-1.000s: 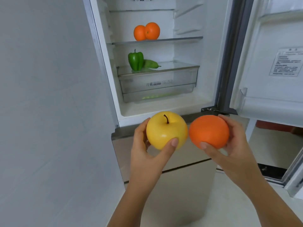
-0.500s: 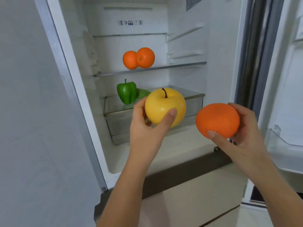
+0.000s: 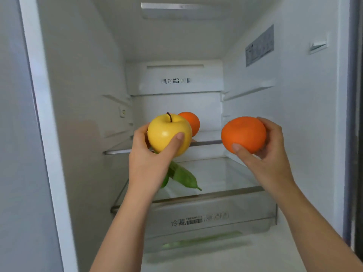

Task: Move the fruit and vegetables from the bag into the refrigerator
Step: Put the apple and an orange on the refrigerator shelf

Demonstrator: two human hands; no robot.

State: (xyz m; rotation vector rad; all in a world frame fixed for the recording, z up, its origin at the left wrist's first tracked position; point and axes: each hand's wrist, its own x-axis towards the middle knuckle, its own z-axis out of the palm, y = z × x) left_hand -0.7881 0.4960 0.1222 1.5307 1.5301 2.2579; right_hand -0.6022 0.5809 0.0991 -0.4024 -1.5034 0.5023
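My left hand [image 3: 149, 161] grips a yellow apple [image 3: 167, 132] with a dark stem, held in front of the open refrigerator's middle glass shelf [image 3: 206, 143]. My right hand [image 3: 269, 154] grips an orange [image 3: 243, 133] at the same height, near the right inner wall. One orange on the shelf [image 3: 190, 122] shows behind the apple; anything beside it is hidden. A long green vegetable [image 3: 183, 177] lies on the glass cover below, partly behind my left wrist. The bag is out of view.
A clear crisper drawer [image 3: 212, 218] with printed lettering sits under the glass cover, something green showing faintly through its lower front. The fridge's white left frame [image 3: 45, 134] and dark right edge [image 3: 351, 114] bound the opening. The shelf's right half is bare.
Both hands have moved up and into the refrigerator with their fruit, now level with the middle shelf. The view has closed in; the apple now covers the left orange and the green pepper.
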